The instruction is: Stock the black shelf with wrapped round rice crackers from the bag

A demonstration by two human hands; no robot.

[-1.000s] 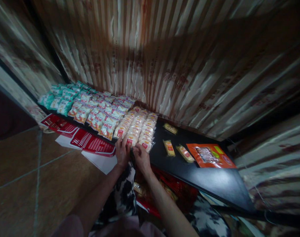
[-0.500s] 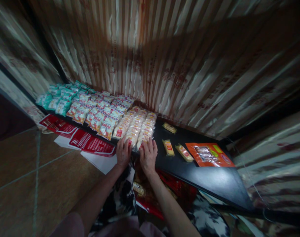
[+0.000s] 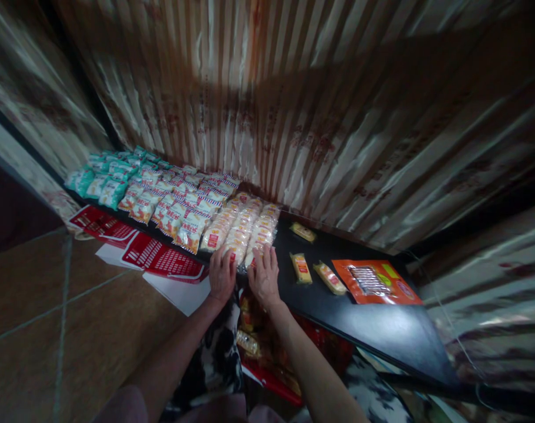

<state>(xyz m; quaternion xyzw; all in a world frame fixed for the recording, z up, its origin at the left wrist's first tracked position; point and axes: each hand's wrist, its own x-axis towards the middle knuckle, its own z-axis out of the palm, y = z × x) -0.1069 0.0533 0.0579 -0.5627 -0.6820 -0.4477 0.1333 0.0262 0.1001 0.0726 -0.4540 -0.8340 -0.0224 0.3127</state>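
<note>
Three rows of pale round snack packs point(image 3: 240, 229) in clear wrappers with red labels lie overlapped on a black shelf point(image 3: 364, 320). At the front end of the middle row, my left hand point(image 3: 222, 274) bends its fingers over the nearest pack. My right hand point(image 3: 264, 275) has its fingers curled over the front of the right-hand row. Both palms face down, and the fingers partly hide the packs beneath. Left of these rows stand white snack bags point(image 3: 190, 226) with striped tops, then teal snack bags point(image 3: 113, 191).
Right of my hands lie yellow wrapped snacks point(image 3: 301, 268) and an orange flat packet point(image 3: 377, 282). Red baskets point(image 3: 161, 255) and white sheets sit below the shelf's front edge. A red container point(image 3: 271, 382) holding wrapped snacks is between my legs. Striped sheeting point(image 3: 267, 117) hangs behind.
Both hands stay on the front ends of the rows with little movement. The camera view has shifted slightly, showing more of the container below.
</note>
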